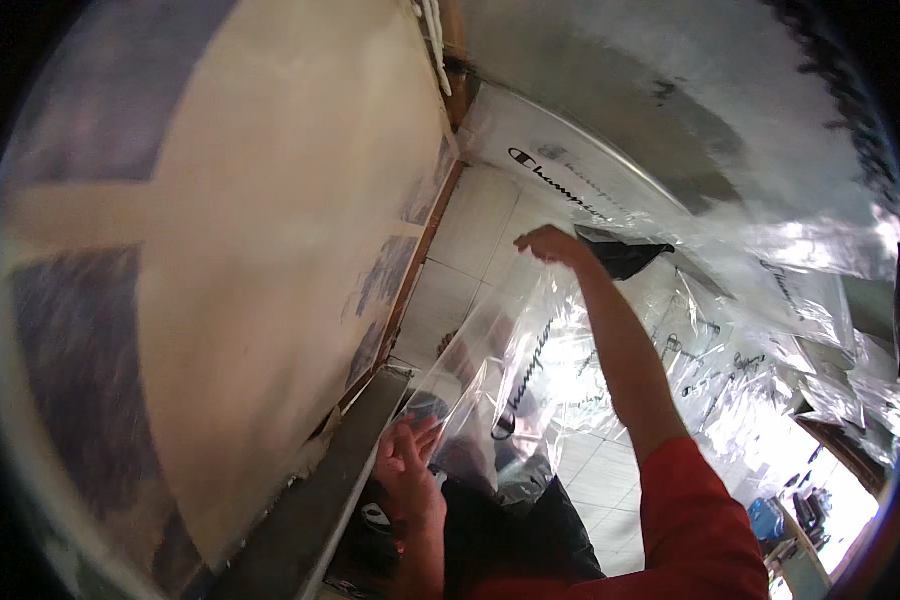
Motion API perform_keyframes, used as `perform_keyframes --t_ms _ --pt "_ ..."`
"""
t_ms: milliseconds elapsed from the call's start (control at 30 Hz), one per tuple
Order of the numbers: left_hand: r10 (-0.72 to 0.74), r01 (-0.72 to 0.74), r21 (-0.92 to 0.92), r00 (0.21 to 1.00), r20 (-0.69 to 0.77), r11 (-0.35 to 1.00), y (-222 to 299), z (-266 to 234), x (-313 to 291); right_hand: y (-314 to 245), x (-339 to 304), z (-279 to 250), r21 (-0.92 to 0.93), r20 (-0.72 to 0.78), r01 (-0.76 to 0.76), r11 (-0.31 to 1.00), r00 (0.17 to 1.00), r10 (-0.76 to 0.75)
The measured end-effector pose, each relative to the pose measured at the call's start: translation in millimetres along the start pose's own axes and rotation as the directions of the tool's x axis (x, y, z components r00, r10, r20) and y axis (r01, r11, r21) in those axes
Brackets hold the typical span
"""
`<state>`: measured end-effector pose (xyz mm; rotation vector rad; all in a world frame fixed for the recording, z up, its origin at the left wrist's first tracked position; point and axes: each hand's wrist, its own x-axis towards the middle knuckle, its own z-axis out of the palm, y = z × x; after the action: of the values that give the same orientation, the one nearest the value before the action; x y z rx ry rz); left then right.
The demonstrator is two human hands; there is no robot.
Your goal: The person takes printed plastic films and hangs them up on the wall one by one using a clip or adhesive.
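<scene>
A clear plastic bag (480, 390) with dark printed lettering is stretched slantwise in front of me. My right hand (553, 246), at the end of a raised arm in a red sleeve, pinches its upper end. Lower and to the left, my left hand (410, 465) has its thumb close to its bent fingers at the bag's near edge. Some of those fingers show through the film, and their exact grip is partly hidden. Glare washes out part of the plastic.
A large pale panel with dark patches (270, 250) rises on the left, beside a grey ledge (345, 470). More printed clear bags (710, 370) hang or lie at the right. Black material (625, 255) shows behind my right arm. Light tiles (460, 270) cover the floor.
</scene>
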<state>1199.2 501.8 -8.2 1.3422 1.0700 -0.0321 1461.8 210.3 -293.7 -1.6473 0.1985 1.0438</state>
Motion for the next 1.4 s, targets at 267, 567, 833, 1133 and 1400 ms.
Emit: perform_keyframes --t_ms 267,567,833,1133,1400 --pt "-0.041 0.053 -0.114 0.993 0.109 0.992 20 91 88 -79 66 -94 -0.061 0.019 -0.35 0.935 0.936 0.352" --pt "-0.123 0.136 -0.089 0.984 0.132 0.987 34 114 102 -81 67 -113 0.189 -0.145 -0.146 0.971 0.974 0.175" --pt "-0.158 0.156 0.03 0.986 0.044 0.987 27 56 89 -56 -13 -20 -0.277 -0.632 0.143 0.95 0.718 -0.292" --pt "-0.249 0.263 -0.165 0.963 0.1 0.951 -7 -47 115 -148 -170 65 -0.137 -0.725 0.108 0.985 0.666 -0.174" --pt "-0.067 0.112 -0.032 0.777 0.626 0.993 69 -4 121 -91 -307 13 0.114 -0.484 0.295 0.949 0.85 -0.206"
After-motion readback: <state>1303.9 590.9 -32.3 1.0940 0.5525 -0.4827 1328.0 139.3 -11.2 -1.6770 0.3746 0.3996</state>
